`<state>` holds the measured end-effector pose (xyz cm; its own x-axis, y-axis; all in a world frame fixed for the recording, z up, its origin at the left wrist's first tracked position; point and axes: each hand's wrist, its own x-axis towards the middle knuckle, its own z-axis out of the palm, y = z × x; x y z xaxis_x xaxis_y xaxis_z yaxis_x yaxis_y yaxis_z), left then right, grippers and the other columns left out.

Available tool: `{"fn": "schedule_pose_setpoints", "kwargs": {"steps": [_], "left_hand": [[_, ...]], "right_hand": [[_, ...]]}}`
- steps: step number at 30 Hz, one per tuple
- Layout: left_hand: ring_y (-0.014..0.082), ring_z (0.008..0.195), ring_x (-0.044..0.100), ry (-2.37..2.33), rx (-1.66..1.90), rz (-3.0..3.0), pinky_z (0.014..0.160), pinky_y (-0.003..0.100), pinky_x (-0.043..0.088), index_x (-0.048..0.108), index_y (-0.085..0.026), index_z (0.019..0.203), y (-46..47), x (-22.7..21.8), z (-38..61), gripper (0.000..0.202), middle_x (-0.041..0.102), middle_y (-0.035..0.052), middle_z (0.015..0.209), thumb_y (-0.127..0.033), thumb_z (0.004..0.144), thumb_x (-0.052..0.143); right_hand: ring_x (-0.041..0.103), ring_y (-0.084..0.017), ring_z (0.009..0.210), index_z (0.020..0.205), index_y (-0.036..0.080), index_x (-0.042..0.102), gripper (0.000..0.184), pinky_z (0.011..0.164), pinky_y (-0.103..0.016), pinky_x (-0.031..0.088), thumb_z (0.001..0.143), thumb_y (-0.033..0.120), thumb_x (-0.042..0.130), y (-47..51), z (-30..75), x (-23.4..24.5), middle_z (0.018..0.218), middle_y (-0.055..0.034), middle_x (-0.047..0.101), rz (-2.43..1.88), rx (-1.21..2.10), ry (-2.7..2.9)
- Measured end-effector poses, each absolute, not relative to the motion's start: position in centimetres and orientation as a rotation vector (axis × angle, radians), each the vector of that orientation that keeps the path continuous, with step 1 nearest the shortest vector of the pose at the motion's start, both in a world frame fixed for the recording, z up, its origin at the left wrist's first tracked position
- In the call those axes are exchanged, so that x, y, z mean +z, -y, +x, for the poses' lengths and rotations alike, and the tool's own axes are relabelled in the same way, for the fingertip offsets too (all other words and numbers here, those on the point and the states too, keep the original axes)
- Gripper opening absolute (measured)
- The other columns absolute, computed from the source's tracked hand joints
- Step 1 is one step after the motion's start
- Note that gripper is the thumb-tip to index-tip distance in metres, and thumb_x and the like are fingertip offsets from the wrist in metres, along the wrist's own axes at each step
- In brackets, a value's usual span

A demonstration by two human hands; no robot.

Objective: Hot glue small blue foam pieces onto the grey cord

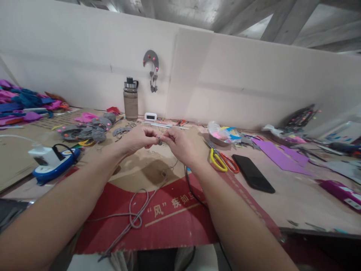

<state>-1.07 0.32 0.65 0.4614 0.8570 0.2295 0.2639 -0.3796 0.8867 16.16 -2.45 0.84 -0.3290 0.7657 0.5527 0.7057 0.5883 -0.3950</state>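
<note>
water bottle (131,103) near white clock (150,117); white charger (45,155) on blue power strip (50,174)

Craft workshop, looks like small handmade felt-type work. Cluttered bench (304,203) with heaped pink, purple and blue scraps (31,103), a pile of grey pieces (84,131) dotted with pink pinheads or beads, purple sheets (278,156), red-and-yellow-handled scissors (218,160), a metal bowl (221,142) of bagged bits. Red printed cardboard (180,222) as work mat. Grey crescent ornament (151,58) hung on a plain white partition (254,86). Bare beams (290,20) overhead; blue power strip (55,169) on the bench.
</note>
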Motion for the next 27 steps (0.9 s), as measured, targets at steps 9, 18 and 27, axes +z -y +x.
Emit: {"fn": "schedule_pose_setpoints", "kwargs": {"steps": [9, 18, 27], "left_hand": [[0.0075, 0.044, 0.039, -1.016, 1.232, 1.804, 0.044, 0.021, 0.029, 0.062, -0.016, 0.060, -1.4, -0.8, -0.6, 0.010, 0.050, -0.0018, 0.049, -0.023, 0.066, 0.060], [0.0131, 0.058, 0.056, -0.819, 0.941, 1.635, 0.054, 0.025, 0.043, 0.069, -0.014, 0.073, -1.0, -0.2, -0.8, 0.022, 0.064, 0.0073, 0.069, -0.036, 0.068, 0.065], [0.0091, 0.049, 0.049, -0.931, 0.903, 1.865, 0.049, 0.022, 0.037, 0.067, -0.015, 0.077, -0.6, 0.3, -1.2, 0.020, 0.057, 0.0005, 0.057, -0.033, 0.067, 0.065]], "right_hand": [[0.043, -0.010, 0.060, 0.085, 0.019, 0.056, 0.012, 0.057, -0.021, 0.032, 0.083, 0.026, 0.046, 1.6, 15.8, -0.2, 0.064, 0.0025, 0.048, -1.104, 0.261, 1.962], [0.041, -0.010, 0.054, 0.073, 0.018, 0.053, 0.012, 0.054, -0.023, 0.031, 0.081, 0.026, 0.047, 0.4, 16.5, -0.8, 0.057, 0.0033, 0.046, -1.142, 0.302, 1.881], [0.049, -0.013, 0.071, 0.078, 0.019, 0.055, 0.012, 0.065, -0.026, 0.035, 0.082, 0.027, 0.047, 1.2, 16.2, -0.8, 0.074, -0.0015, 0.056, -1.137, 0.128, 1.993]]}}
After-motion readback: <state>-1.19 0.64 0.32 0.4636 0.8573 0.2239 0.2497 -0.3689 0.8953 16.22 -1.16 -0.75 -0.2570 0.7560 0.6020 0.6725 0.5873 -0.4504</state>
